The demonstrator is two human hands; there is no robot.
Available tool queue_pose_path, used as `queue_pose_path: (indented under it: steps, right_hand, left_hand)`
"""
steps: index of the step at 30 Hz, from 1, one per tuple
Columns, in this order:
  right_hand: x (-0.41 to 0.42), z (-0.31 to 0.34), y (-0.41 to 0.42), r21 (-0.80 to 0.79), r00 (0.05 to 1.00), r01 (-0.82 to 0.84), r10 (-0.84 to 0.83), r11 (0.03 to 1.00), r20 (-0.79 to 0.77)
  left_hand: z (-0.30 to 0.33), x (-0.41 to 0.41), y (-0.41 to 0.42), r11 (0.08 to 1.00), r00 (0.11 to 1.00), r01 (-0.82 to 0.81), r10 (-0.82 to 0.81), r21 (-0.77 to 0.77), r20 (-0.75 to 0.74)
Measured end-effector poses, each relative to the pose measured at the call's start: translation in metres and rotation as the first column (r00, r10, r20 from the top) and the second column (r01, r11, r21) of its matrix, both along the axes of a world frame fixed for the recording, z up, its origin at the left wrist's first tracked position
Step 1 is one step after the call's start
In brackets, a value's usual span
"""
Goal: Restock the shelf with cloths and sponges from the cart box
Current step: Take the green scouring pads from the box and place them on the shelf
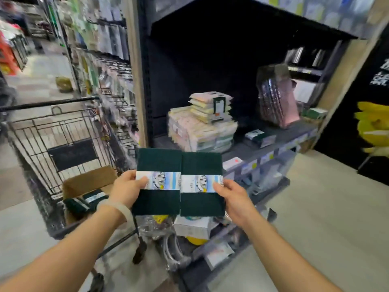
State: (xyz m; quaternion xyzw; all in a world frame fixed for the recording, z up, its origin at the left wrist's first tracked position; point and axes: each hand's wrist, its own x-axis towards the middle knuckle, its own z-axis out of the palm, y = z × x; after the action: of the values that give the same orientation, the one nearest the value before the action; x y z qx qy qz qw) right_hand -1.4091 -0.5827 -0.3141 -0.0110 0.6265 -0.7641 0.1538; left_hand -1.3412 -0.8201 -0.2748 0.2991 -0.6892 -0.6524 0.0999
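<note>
You hold two dark green scouring-pad packs side by side in front of you, between the cart and the shelf. Your left hand [128,187] grips the left pack [157,182] at its paper band, thumb over the label and fingers curled behind; your right hand [233,194] pinches the right pack [202,184] the same way at its outer edge. The two packs touch along their inner edges.

The carry step is in hand: stock is out of the cardboard box [88,186] in the cart [59,135] (more green packs lie in it) and is not yet on the shelf [273,144].

On the shelf, a tall stack of pale cloths [202,127] stands near the left end, and what looks like a matching green pack [261,137] lies just right of it, though blur makes that uncertain. A wrapped pinkish bundle [277,98] leans near the right end.

Your next move is probably to reach forward and set both packs flat beside that green pack, labels facing the front edge, without knocking the cloth stack.
</note>
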Motion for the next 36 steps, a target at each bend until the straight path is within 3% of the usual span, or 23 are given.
queue_pose_path:
  steps: [9,15,23,31,36]
  right_hand:
    - [0.011,0.027,0.208,0.051,0.971,0.235,-0.233,0.971,-0.050]
    - [-0.003,0.028,0.277,0.041,0.940,0.341,-0.340,0.939,-0.030]
    - [-0.072,0.035,0.306,0.052,0.928,0.372,-0.373,0.927,-0.002]
    - [-0.226,0.093,0.287,0.090,0.937,0.341,-0.331,0.936,-0.109]
    - [-0.306,0.101,0.263,0.125,0.948,0.307,-0.292,0.943,-0.126]
  left_hand:
    - [-0.005,-0.037,0.195,0.976,0.980,0.195,-0.191,0.094,-0.053]
    - [0.008,-0.068,0.268,0.973,0.981,0.184,-0.172,0.137,-0.095]
    - [0.017,-0.147,0.281,0.991,0.989,0.130,-0.129,0.021,-0.076]
    - [0.024,-0.278,0.253,0.987,0.990,0.115,-0.103,0.114,-0.100]
    - [0.024,-0.316,0.249,0.991,0.995,0.089,-0.083,0.105,-0.060]
